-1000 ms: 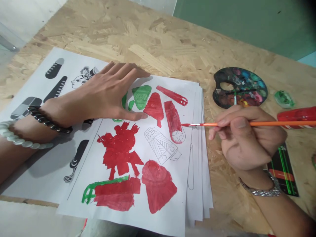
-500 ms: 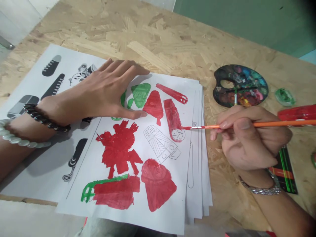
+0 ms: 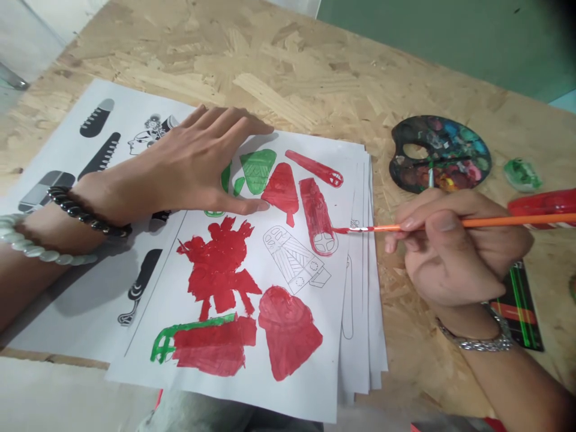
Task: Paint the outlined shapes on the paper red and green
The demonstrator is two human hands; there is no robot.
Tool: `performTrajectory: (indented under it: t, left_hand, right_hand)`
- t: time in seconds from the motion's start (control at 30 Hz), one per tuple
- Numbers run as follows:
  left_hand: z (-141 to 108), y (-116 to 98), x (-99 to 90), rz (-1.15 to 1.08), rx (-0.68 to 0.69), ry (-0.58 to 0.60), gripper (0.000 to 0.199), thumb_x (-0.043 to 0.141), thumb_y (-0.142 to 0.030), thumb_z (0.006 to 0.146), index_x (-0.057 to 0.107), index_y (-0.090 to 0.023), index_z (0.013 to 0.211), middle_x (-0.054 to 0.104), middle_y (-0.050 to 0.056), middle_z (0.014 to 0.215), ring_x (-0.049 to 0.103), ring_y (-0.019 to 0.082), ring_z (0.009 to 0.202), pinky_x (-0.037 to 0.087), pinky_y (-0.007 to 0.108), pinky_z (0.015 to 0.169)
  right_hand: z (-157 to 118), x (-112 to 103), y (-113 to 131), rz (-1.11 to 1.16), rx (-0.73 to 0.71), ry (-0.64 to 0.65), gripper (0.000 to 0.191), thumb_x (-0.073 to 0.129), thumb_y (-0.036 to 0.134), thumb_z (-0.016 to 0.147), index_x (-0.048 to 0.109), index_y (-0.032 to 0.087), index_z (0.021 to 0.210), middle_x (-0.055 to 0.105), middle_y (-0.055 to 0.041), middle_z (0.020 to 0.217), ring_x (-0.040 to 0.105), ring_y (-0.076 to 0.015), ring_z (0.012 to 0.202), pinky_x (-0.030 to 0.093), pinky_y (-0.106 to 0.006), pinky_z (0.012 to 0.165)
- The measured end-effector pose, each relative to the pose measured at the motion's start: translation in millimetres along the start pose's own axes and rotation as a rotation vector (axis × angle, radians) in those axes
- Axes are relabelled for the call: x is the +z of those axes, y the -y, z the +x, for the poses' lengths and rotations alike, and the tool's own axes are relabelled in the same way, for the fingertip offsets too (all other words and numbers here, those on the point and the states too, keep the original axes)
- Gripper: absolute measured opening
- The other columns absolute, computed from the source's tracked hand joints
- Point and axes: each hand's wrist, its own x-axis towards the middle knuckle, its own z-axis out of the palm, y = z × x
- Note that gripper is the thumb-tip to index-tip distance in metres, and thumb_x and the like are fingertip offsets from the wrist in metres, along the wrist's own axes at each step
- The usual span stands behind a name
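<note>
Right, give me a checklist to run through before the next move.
1. Brush gripped in the right hand: ok.
2. Bristles coloured red: ok.
3. Bristles touching the paper: cannot tell; they are at the red strip's edge.
4. Left hand spread over the painted sheet: ok.
5. Sheets underneath squared up: not ok, edges staggered.
6. Palette clear of the paper: ok.

Relative to one second earlier, the tip of the brush (image 3: 387, 228) has shifted down the red strip's (image 3: 315, 207) right edge, nearer its spoked end.
</note>
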Motion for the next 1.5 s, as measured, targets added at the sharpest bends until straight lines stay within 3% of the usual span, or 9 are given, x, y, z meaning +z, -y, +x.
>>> performTrajectory:
  t: [0.13, 0.37, 0.6, 0.8, 0.93, 1.13, 1.37, 1.5]
  left_hand:
    - [-0.5, 0.8, -0.3, -0.015, -0.007, 0.016, 0.101, 0.047, -0.092, 0.096, 0.044, -0.018, 0.164, 0.055, 0.019, 0.158, 0.052, 0.043, 0.147, 0.039, 0.059, 0.129]
    - [-0.1, -1.1, -1.1, -0.046, -0.027, 0.026, 0.106, 0.043, -0.096, 0.093, 0.044, -0.018, 0.165, 0.054, 0.019, 0.159, 0.050, 0.044, 0.148, 0.038, 0.061, 0.129]
    - [0.0, -0.2, 0.6, -0.015, -0.029, 0.023, 0.106, 0.041, -0.097, 0.094, 0.044, -0.018, 0.165, 0.056, 0.020, 0.157, 0.051, 0.044, 0.147, 0.041, 0.061, 0.127]
    - [0.5, -0.7, 0.1, -0.010, -0.002, 0.008, 0.107, 0.037, -0.098, 0.095, 0.045, -0.015, 0.163, 0.056, 0.020, 0.157, 0.052, 0.043, 0.147, 0.039, 0.058, 0.129]
    - [1.3, -2.3, 0.3, 0.001, -0.009, 0.014, 0.109, 0.037, -0.098, 0.095, 0.044, -0.014, 0.165, 0.056, 0.020, 0.157, 0.051, 0.044, 0.147, 0.038, 0.058, 0.130]
    - [1.4, -2.8, -0.2, -0.010, -0.014, 0.017, 0.110, 0.038, -0.098, 0.094, 0.044, -0.014, 0.165, 0.056, 0.020, 0.155, 0.052, 0.044, 0.146, 0.038, 0.059, 0.129]
    - [0.3, -1.3, -0.9, -0.003, -0.017, 0.010, 0.111, 0.035, -0.099, 0.093, 0.044, -0.015, 0.164, 0.056, 0.021, 0.154, 0.053, 0.044, 0.145, 0.040, 0.060, 0.127]
    - [0.6, -1.0, -1.1, 0.000, -0.014, 0.021, 0.106, 0.040, -0.096, 0.095, 0.043, -0.017, 0.165, 0.056, 0.020, 0.155, 0.052, 0.043, 0.146, 0.039, 0.059, 0.129]
  right_hand:
    - [-1.9, -3.4, 4.9, 0.038, 0.075, 0.013, 0.022, 0.077, 0.027, 0.092, 0.072, 0.021, 0.071, 0.055, 0.0034, 0.053, 0.050, -0.0119, 0.039, 0.035, -0.026, 0.029]
    - [0.5, 0.3, -2.1, 0.043, -0.005, -0.033, 0.019, 0.076, 0.024, 0.091, 0.073, 0.020, 0.073, 0.059, 0.0028, 0.057, 0.050, -0.0096, 0.037, 0.034, -0.023, 0.029]
    - [-2.2, -1.0, 2.4, -0.049, -0.007, 0.036, 0.022, 0.074, 0.029, 0.095, 0.071, 0.023, 0.074, 0.057, 0.0037, 0.056, 0.050, -0.0117, 0.040, 0.039, -0.027, 0.034]
    - [-0.4, -3.2, 3.7, 0.027, -0.019, 0.018, 0.024, 0.077, 0.026, 0.093, 0.069, 0.022, 0.070, 0.052, 0.0036, 0.053, 0.046, -0.0115, 0.038, 0.030, -0.024, 0.028]
    - [-0.1, -1.0, 0.0, -0.036, -0.041, -0.027, 0.022, 0.078, 0.032, 0.094, 0.073, 0.023, 0.074, 0.056, 0.0035, 0.055, 0.046, -0.0110, 0.037, 0.032, -0.024, 0.028]
    - [-1.9, -0.5, -1.1, -0.086, -0.041, 0.010, 0.022, 0.076, 0.034, 0.096, 0.074, 0.024, 0.076, 0.058, 0.0034, 0.057, 0.049, -0.0113, 0.040, 0.038, -0.028, 0.036]
    - [-1.8, -4.3, 2.6, -0.021, 0.003, 0.036, 0.024, 0.075, 0.028, 0.093, 0.069, 0.021, 0.072, 0.053, 0.0031, 0.054, 0.048, -0.0110, 0.040, 0.033, -0.026, 0.032]
    - [0.0, -2.8, 0.2, -0.026, -0.014, -0.017, 0.024, 0.077, 0.030, 0.091, 0.069, 0.023, 0.070, 0.053, 0.0033, 0.053, 0.045, -0.0116, 0.037, 0.029, -0.026, 0.027]
